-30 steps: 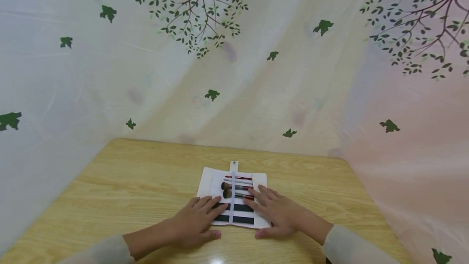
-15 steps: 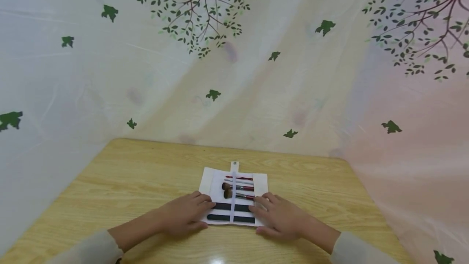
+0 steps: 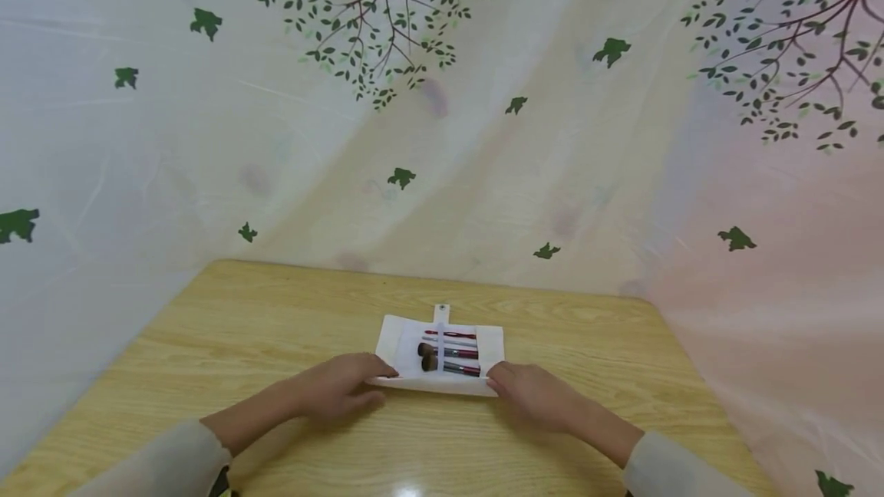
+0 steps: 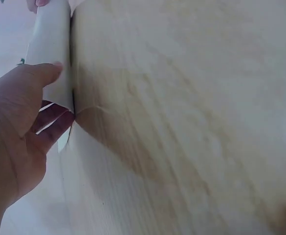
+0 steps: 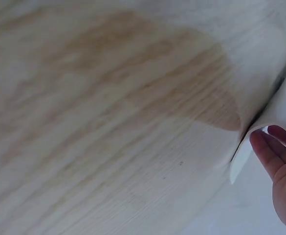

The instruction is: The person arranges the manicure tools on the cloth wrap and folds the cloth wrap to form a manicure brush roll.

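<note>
A white brush roll (image 3: 489,340) lies on the wooden table with its near edge folded up and over. Two fluffy makeup brushes (image 3: 431,363) and thinner red and pale tools (image 3: 449,334) sit under its white strap; the black tools are hidden by the fold. My left hand (image 3: 338,386) grips the fold's left end, thumb outside and fingers tucked in at the end, as the left wrist view shows (image 4: 23,112). At the fold's right end my right hand (image 3: 542,397) grips it likewise; the right wrist view shows its fingers inside the curl.
The wooden table (image 3: 276,320) extends around the roll. A snap tab (image 3: 442,312) points away from me at the far edge. Behind the table hangs a pale curtain (image 3: 331,175) printed with leaves and branches.
Both hands lay flat on the open roll, then slid outward to its near corners. The near edge has since been lifted and folded away from me, covering the black tools.
</note>
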The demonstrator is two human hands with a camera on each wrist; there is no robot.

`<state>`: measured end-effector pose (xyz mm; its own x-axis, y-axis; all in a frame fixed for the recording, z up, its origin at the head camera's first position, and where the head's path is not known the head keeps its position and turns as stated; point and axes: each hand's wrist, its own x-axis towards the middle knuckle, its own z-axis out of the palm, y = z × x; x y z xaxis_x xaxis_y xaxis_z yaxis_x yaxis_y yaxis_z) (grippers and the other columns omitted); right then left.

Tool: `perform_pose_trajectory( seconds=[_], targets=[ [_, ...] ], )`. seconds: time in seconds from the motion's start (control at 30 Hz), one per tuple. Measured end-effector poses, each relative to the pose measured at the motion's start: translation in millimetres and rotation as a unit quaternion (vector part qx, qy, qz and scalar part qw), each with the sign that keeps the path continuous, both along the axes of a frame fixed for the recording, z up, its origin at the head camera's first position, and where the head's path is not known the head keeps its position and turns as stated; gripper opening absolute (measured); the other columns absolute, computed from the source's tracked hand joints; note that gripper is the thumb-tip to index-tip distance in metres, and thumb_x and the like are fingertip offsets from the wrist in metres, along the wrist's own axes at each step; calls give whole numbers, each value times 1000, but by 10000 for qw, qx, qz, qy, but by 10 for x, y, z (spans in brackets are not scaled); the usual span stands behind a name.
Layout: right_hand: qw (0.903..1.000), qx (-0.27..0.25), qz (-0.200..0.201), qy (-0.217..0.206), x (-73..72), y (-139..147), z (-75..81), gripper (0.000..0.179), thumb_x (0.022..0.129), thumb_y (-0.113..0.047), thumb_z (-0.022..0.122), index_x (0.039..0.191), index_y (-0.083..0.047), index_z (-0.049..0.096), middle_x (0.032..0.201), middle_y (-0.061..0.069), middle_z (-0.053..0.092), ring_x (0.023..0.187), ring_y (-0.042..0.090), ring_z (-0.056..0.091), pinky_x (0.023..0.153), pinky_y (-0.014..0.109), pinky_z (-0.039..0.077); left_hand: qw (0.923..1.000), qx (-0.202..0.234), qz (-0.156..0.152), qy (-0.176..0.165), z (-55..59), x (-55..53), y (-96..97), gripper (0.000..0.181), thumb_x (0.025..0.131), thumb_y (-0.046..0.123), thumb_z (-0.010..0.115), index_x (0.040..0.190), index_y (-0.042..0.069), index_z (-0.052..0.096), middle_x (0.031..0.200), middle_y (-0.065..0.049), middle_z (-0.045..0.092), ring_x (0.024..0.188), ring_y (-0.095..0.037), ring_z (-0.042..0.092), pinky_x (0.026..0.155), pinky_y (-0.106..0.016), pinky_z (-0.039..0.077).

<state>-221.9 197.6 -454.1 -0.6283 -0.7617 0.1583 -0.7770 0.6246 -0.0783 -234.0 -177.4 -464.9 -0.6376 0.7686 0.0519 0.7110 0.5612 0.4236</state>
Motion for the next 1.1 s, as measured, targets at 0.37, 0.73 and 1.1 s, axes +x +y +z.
perform_pose_trajectory(
  seconds=[0.37, 0.73, 1.1],
  targets=[
    [9874, -1340, -534, -652, -262, 23, 11, 18, 110, -16, 49, 98, -11, 62, 74, -13, 49, 66, 1, 44, 61, 22, 42, 9718, 1683, 1226, -1109, 7, -251, 91, 16, 104, 22, 62, 111, 9, 69, 88, 6, 65, 75, -8, 57, 65, -25, 49],
    [9769, -1588, -903, -1111, -474, 0, -50, 16, 107, -11, 54, 98, -6, 66, 81, -4, 63, 67, 3, 48, 62, 24, 45, 9472, 1770, 2421, -1132, -29, -412, 240, 18, 100, 13, 68, 112, 0, 67, 92, -4, 66, 83, -16, 60, 68, -30, 53],
    [9547, -1826, -1546, -1768, -563, -34, -116, 14, 104, -9, 59, 93, -7, 67, 76, -5, 60, 62, 5, 46, 57, 23, 41, 9413, 1696, 2761, -949, -21, -439, 315, 18, 93, 8, 74, 105, -4, 68, 80, -4, 63, 72, -15, 57, 65, -29, 50]
  ],
)
